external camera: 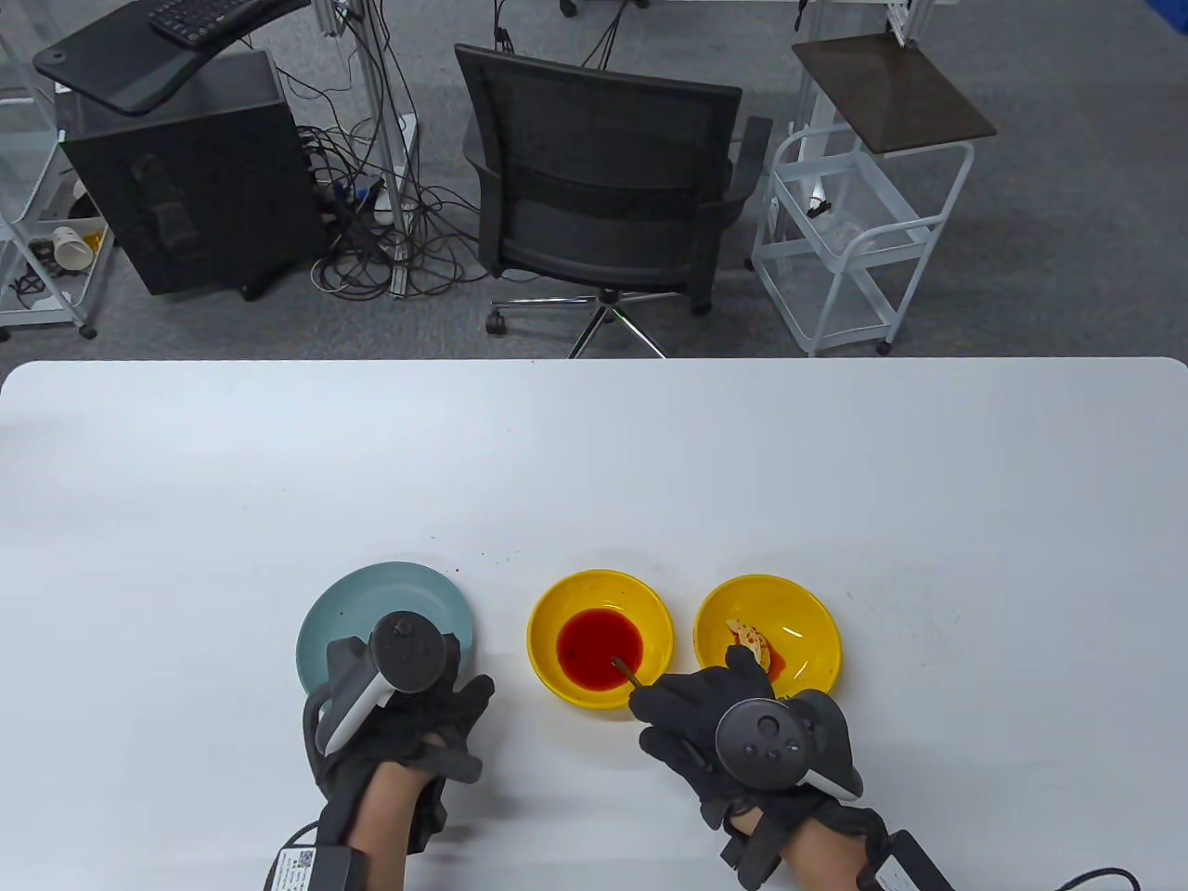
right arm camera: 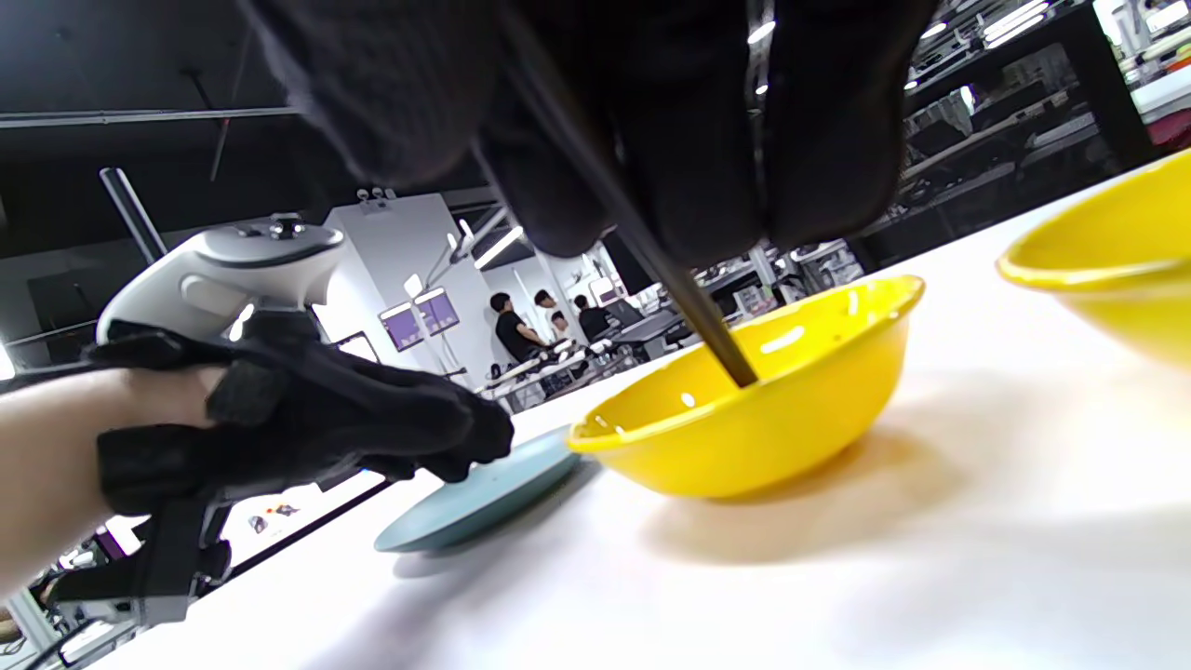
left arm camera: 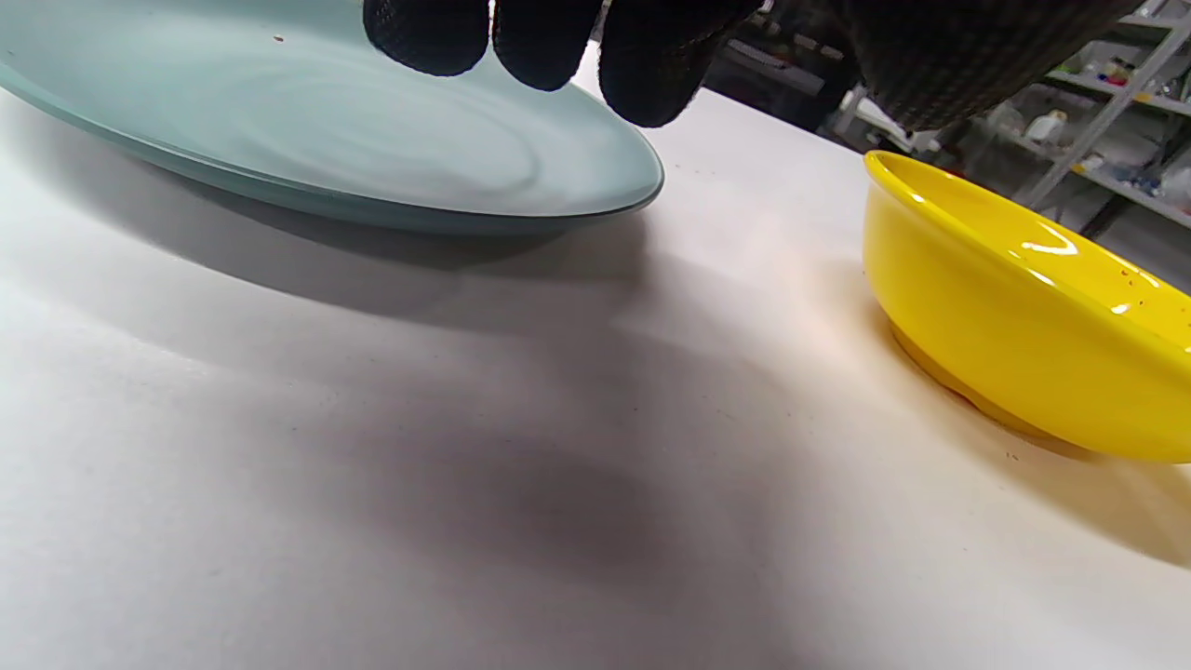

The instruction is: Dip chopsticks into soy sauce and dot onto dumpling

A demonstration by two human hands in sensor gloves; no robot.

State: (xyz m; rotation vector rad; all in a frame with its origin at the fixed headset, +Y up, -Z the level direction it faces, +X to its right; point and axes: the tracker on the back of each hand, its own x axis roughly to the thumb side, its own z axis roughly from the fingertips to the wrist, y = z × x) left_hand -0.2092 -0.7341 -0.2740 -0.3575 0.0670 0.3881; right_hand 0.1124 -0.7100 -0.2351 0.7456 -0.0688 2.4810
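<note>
The chopsticks (external camera: 627,671) are thin, stiff and light – dark sticks that will pivot easily if gripped too close to the tips, and a wet tip will shed its drop at any jolt. The sensible hold is along the upper shaft, well back from the wet end, which is where the right hand (external camera: 742,733) has them: its gloved fingers are clenched around the shaft, and only a short length shows beyond them. In the right wrist view the sticks run down from between the fingers (right arm camera: 809,130) and pass behind the near rim of the sauce bowl (right arm camera: 744,419). From above, the tips sit in the red soy sauce (external camera: 600,648) at the near right of the pool, so the dipping step looks to be under way.

The dumpling (external camera: 750,639) lies in the other yellow bowl (external camera: 807,613), just right of the sauce bowl and just beyond the right hand, with red already pooled beside it. It looks soft and slick, so a light touch with the tips should be enough – pressing could tear it or push it around.

The left hand (external camera: 399,705) holds nothing; its fingers (left arm camera: 540,37) curl loosely over the near edge of the blue-green plate (external camera: 436,594), to the left of the sauce bowl. Whether they touch the plate I cannot tell.
</note>
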